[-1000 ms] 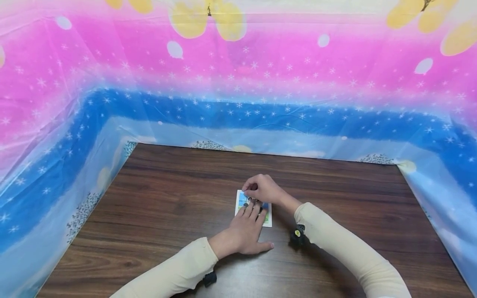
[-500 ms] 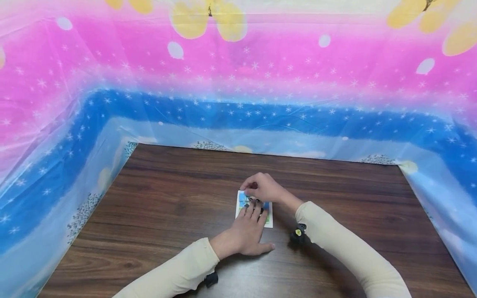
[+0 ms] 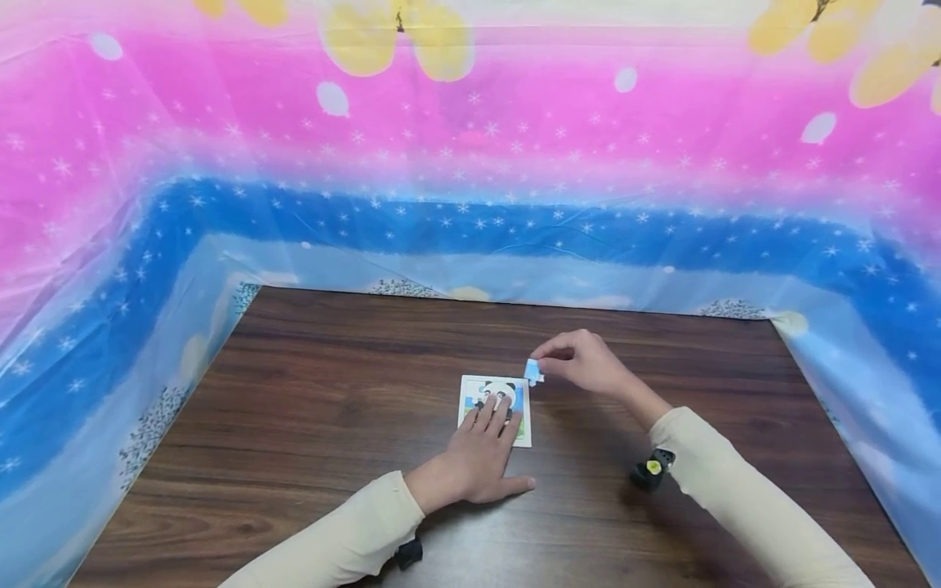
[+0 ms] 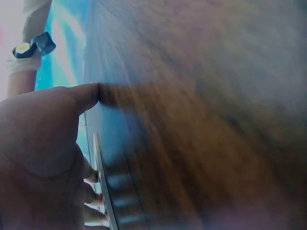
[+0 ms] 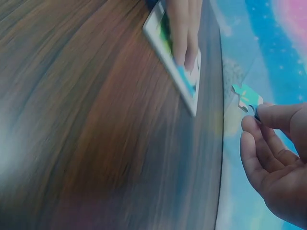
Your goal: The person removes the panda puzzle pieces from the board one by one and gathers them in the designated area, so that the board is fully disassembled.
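Observation:
A small panda puzzle [image 3: 498,387] in a white frame [image 3: 528,420] lies on the table. My left hand [image 3: 478,459] rests on it palm down, fingers spread and straight across the picture, hiding its lower middle. The thumb lies on the wood. Just off the puzzle's upper right corner, my right hand [image 3: 588,365] pinches a light blue jigsaw piece [image 3: 532,372] between thumb and fingers, above the table. In the right wrist view the piece [image 5: 248,97] looks greenish, with a notched edge. From the left wrist, the frame [image 4: 101,179] shows edge-on beneath the fingers.
The dark wood-grain table [image 3: 331,367] stretches out on every side of the puzzle. A pink and blue patterned cloth [image 3: 456,163] hangs behind its far edge and along both sides. Black wrist cameras [image 3: 651,468] are strapped under both cream sleeves [image 3: 742,490].
My right hand has moved right, off the puzzle's top, carrying the pinched jigsaw piece, and the panda's head now shows. The left hand stays on the puzzle.

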`<state>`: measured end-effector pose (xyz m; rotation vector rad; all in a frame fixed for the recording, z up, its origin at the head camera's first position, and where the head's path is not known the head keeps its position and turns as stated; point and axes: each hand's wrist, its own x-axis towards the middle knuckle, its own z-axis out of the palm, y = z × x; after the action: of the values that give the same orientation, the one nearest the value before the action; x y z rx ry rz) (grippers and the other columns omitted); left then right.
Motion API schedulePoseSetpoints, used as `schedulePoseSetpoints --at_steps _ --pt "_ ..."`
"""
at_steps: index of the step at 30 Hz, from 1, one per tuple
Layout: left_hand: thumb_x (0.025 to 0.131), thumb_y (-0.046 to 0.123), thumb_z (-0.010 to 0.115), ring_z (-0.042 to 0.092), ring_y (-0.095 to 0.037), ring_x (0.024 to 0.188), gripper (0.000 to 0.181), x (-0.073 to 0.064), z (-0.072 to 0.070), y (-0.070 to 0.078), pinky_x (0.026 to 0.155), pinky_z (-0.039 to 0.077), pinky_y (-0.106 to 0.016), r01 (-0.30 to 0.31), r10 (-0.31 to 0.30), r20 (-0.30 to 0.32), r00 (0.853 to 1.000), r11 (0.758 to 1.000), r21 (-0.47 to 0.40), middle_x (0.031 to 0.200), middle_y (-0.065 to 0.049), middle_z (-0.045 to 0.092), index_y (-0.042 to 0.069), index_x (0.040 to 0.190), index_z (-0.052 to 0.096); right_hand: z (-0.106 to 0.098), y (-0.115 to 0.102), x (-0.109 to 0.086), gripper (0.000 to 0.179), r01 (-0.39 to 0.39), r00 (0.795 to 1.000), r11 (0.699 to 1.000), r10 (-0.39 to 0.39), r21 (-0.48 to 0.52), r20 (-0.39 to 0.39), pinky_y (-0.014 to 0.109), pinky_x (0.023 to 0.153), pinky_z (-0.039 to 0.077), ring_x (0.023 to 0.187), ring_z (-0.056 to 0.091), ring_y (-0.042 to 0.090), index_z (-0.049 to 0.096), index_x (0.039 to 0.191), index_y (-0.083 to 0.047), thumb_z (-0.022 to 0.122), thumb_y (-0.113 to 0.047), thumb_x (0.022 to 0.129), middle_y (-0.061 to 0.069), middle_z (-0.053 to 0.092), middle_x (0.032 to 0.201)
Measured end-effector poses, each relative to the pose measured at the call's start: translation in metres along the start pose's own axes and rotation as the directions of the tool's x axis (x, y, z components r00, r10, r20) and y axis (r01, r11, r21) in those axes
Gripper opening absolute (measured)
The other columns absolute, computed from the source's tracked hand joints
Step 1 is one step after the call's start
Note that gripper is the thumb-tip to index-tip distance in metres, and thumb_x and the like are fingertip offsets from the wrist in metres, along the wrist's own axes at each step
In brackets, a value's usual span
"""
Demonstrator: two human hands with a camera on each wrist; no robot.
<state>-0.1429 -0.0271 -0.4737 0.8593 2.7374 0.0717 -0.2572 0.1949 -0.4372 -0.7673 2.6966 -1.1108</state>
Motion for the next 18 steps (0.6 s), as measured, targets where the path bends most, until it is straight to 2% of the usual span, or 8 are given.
schedulePoseSetpoints --at_steps 9,18 --pt "0.095 0.076 0.042 0.011 -0.03 0.158 0.099 0.001 0.003 0.0 0.125 0.022 -0.048 0.003 -0.002 -0.023 1.0 1.0 0.007 0.171 -0.018 0.011 0.007 0.164 0.021 -0.014 0.029 -0.023 0.013 -0.1 0.994 0.994 0.098 -0.039 -0.045 0.038 0.076 0.057 0.097 0.07 0.018 0.081 0.106 -0.021 0.071 -0.017 0.097 0.002 0.076 0.108" --pt "0.096 0.074 0.043 0.016 -0.03 0.157 0.098 0.0 0.003 0.001 0.124 0.025 -0.048 -0.011 0.011 -0.037 0.999 1.0 0.006 0.171 -0.016 0.012 0.006 0.163 0.021 -0.013 0.046 -0.037 0.012 -0.171 0.985 0.984 0.169 -0.052 -0.03 0.034 0.068 0.052 0.084 0.068 0.014 0.081 0.105 -0.02 0.071 -0.019 0.097 0.004 0.076 0.107"
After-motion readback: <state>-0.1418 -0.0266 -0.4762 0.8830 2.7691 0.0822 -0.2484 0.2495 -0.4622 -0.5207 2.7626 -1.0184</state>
